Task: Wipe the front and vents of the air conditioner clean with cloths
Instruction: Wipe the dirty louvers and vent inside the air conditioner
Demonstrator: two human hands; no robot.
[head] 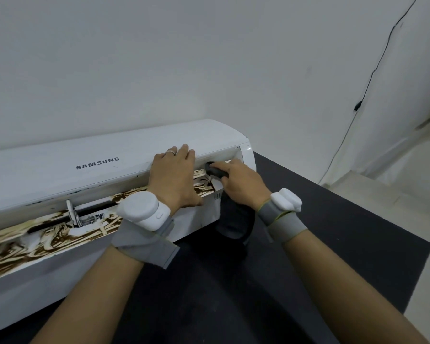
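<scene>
**Cloth worked into the right end of the vent**

Nearest, both forearms reach forward over the dark mat [320,256], each wrist wearing a grey strap with a white sensor [144,214]. The right hand [241,184] has its fingers curled around a dark cloth [236,219]. It pushes one bunched end into the vent [47,232] at its far right corner, and the rest hangs down the casing. The left hand [174,175] lies flat with fingers straight, spanning the slot to brace the air conditioner [60,175], which sits on the mat against the wall. The step probably goes best with short firm strokes leftward along the brown-streaked louvre, refolding the cloth to a clean face and avoiding the pivot bracket.
</scene>
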